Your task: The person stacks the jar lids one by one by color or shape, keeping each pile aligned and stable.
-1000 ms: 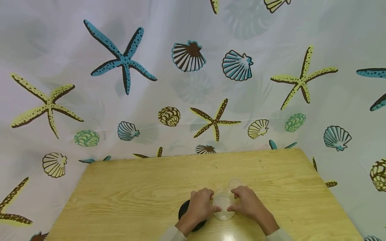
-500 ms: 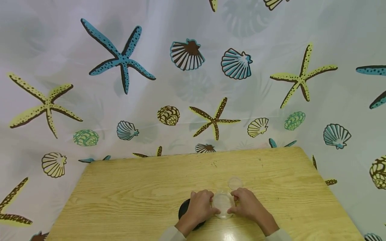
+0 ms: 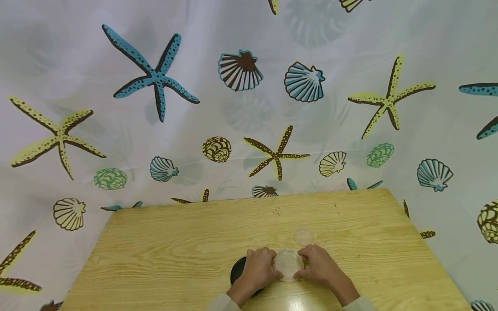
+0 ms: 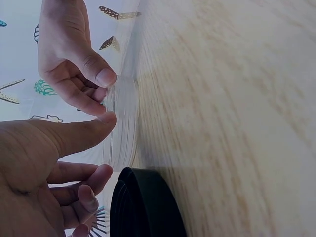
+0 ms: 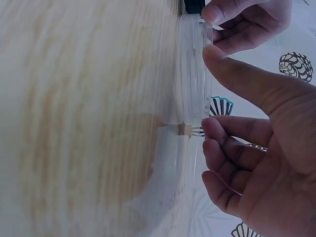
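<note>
Between the two hands is a clear shallow round dish [image 3: 288, 264] with thin ridges along its side, lying flat close over the wooden table. My left hand [image 3: 257, 268] holds its left edge, the thumb [image 4: 101, 126] at the near part of the rim and the fingers curled beyond. From the opposite edge my right hand [image 3: 320, 265] grips it too, with thumb and index fingertip [image 5: 213, 127] at the rim. A black round shallow container [image 4: 148, 202] sits under and beside the left hand, which hides part of it.
A smaller clear disc [image 3: 303, 236] lies on the table just beyond the right hand. The wooden table [image 3: 163, 250] reaches back to a pale curtain [image 3: 256, 116] printed with starfish and shells, which also hangs along both sides.
The clear dish, which looked deeper and uneven before, now shows as one flat round shape. Both hands stay at its edges almost unmoved, and the small disc beyond is less covered.
</note>
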Demonstrator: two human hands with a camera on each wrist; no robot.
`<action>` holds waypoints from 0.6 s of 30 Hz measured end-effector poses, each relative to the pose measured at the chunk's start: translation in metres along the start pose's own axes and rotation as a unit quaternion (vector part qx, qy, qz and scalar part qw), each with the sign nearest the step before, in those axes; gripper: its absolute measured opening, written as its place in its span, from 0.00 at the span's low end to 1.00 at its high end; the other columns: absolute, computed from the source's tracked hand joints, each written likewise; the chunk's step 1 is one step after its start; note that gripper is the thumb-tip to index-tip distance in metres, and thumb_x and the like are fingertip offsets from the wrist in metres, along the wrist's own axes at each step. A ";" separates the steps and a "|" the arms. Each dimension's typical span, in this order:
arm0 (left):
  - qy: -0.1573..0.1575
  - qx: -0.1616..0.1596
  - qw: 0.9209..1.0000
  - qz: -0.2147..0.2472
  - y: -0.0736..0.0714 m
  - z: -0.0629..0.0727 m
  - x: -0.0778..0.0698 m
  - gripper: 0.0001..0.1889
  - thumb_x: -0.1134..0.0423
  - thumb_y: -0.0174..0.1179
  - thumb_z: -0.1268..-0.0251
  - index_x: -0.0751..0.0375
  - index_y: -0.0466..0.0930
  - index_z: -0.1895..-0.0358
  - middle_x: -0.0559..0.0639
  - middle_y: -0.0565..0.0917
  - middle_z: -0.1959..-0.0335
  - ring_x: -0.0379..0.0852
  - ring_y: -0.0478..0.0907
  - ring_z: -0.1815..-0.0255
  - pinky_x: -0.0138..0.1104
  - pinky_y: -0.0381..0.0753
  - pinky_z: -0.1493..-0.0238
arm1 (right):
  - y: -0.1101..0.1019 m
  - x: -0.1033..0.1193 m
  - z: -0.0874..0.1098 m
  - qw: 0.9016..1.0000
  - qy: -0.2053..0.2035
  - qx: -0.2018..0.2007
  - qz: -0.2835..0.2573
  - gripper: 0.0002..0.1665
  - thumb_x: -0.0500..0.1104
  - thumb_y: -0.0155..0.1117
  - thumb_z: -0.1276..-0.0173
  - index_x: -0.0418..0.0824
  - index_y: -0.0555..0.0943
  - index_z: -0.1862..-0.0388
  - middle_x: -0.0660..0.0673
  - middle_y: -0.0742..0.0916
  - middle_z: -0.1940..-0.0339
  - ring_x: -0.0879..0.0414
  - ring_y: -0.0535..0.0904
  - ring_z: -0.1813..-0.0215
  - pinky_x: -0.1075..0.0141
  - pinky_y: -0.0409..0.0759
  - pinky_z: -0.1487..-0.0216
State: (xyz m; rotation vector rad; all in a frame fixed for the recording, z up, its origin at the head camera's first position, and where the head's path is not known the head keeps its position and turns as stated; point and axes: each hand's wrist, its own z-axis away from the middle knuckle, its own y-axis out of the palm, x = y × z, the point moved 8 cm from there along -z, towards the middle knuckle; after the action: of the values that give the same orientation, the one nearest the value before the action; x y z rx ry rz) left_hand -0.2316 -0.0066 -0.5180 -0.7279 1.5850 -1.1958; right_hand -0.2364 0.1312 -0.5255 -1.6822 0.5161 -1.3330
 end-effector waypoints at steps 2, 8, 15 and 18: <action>0.000 0.002 1.000 -0.004 0.001 -0.001 0.000 0.19 0.48 0.76 0.63 0.52 0.74 0.81 0.38 0.68 0.83 0.35 0.62 0.83 0.33 0.55 0.71 | 0.001 0.000 0.000 1.000 -0.001 -0.001 0.003 0.29 0.51 0.81 0.59 0.34 0.82 0.63 0.52 0.75 0.75 0.61 0.65 0.71 0.69 0.65 0.69; 0.001 0.008 1.000 -0.006 0.004 -0.001 0.000 0.20 0.47 0.76 0.63 0.51 0.74 0.81 0.38 0.67 0.84 0.35 0.62 0.82 0.34 0.55 0.70 | 0.003 -0.001 0.002 1.000 0.001 -0.001 0.002 0.27 0.52 0.81 0.60 0.36 0.82 0.65 0.52 0.75 0.75 0.61 0.65 0.71 0.69 0.64 0.69; 0.006 0.010 1.000 -0.016 0.005 -0.001 -0.001 0.18 0.48 0.76 0.62 0.52 0.76 0.81 0.39 0.70 0.83 0.36 0.64 0.80 0.34 0.55 0.70 | 0.001 0.002 0.004 1.000 -0.007 -0.009 0.026 0.25 0.52 0.80 0.59 0.38 0.80 0.71 0.52 0.74 0.76 0.61 0.63 0.71 0.70 0.62 0.69; 0.011 0.007 1.000 -0.028 0.004 -0.001 -0.003 0.17 0.48 0.76 0.63 0.52 0.78 0.82 0.40 0.72 0.82 0.37 0.66 0.78 0.35 0.55 0.69 | 0.000 0.005 0.005 0.999 -0.011 -0.014 0.041 0.25 0.52 0.80 0.59 0.38 0.81 0.70 0.53 0.74 0.76 0.61 0.63 0.71 0.69 0.62 0.68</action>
State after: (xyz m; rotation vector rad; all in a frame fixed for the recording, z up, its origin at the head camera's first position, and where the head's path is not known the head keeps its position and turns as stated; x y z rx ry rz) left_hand -0.2314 -0.0019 -0.5211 -0.7557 1.5814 -1.2584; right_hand -0.2299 0.1299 -0.5231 -1.6789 0.5876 -1.2534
